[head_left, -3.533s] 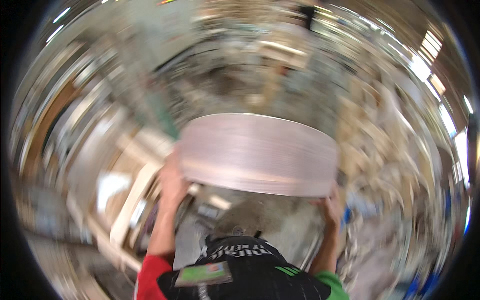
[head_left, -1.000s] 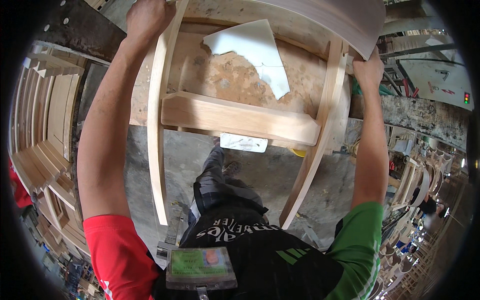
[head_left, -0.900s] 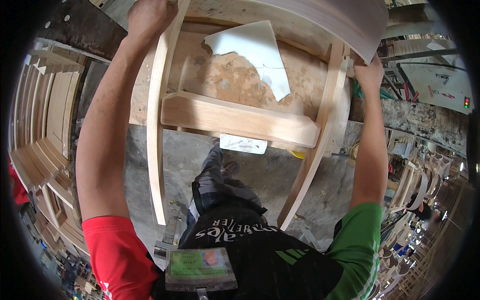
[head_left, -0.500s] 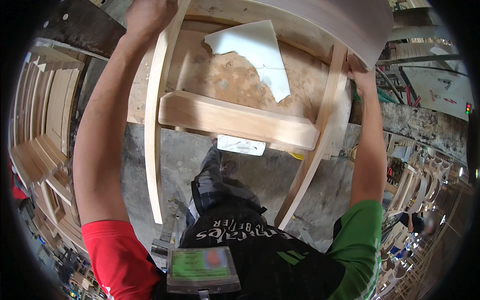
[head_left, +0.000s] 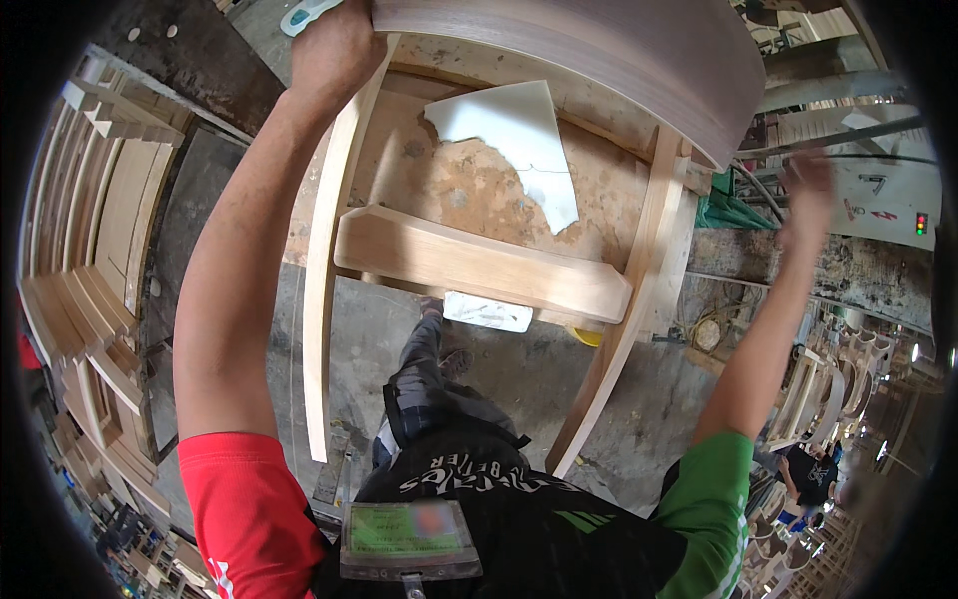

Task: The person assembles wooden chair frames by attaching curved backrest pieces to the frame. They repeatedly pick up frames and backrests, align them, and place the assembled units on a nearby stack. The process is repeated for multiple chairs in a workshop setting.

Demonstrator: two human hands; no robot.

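1. The chair frame of pale wood, made of a left side piece (head_left: 337,250), a right side piece (head_left: 627,314) and a cross rail (head_left: 481,262), is in front of the person, over a stained wooden board (head_left: 461,195). Its curved panel (head_left: 569,50) is at the far end.
2. The left hand (head_left: 337,58) is at the left end of this panel, near the top of the left side piece. Its fingers look bent, but their tips are hidden, so I cannot tell how firm the hold is. A white and teal object (head_left: 309,14) is just beside this hand; whether it is held, I cannot tell.
3. The right hand (head_left: 806,200) is apart from the frame, on its right side, in front of a grey cabinet (head_left: 878,190). It is blurred; I cannot tell if its fingers are wide or narrow.
4. In my judgement, the step in hand is the handling of this frame, with only the left hand at it.
5. Any next work with two hands would call for the right hand at the panel's right end, and for a steady left hand.
6. Inside the frame's outline, a torn white sheet (head_left: 539,145) lies on the board.
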